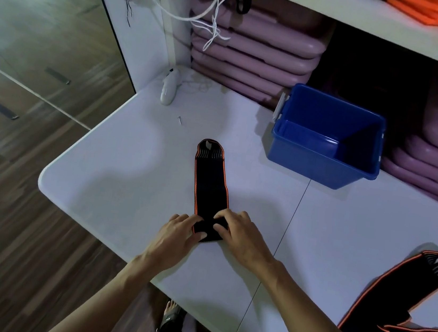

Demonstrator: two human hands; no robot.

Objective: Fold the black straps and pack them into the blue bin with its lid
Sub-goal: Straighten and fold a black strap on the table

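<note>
A black strap with orange edging [210, 184] lies stretched out on the white table [115, 180], its far end pointing away from me. Its near end is folded over. My left hand [179, 233] and my right hand [237, 232] both pinch that folded end, fingers curled on the fabric. The blue bin [324, 163] stands open and empty at the back right of the table. No lid is in view. More black straps [399, 309] lie in a loose heap at the table's right edge.
A white handheld device [169, 89] and a small screw [180, 120] lie at the table's back left. Stacks of pink lids or trays [254, 56] fill the shelf behind the bin. Cables hang above. Wooden floor lies to the left.
</note>
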